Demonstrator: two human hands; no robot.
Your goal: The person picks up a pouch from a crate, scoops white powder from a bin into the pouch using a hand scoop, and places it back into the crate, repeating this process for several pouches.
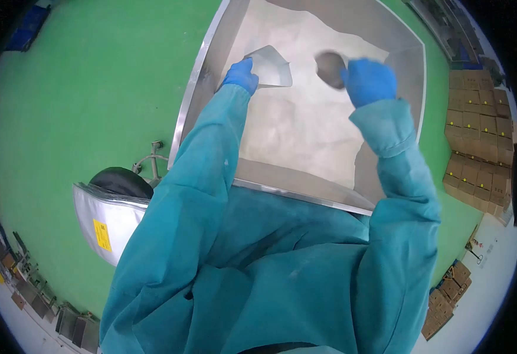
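A large steel bin (196,82) in front of me holds a broad bed of off-white powder (300,133). My left hand (242,75), in a blue glove, is closed on the edge of a clear plastic bag (272,68) over the left part of the powder. To its right, my gloved right hand (370,82) grips a metal scoop (330,69), its handle hidden in my fingers. The scoop's round bowl points left toward the bag, apart from it, above the powder. Hand and scoop are smeared by motion.
Left of my body stands a silver foil bag (108,221) with a yellow label, beside a dark rounded object (121,180). A pipe fitting (152,158) sticks out near the bin's left side. Stacked cardboard boxes (477,135) line the right side of the green floor (117,76).
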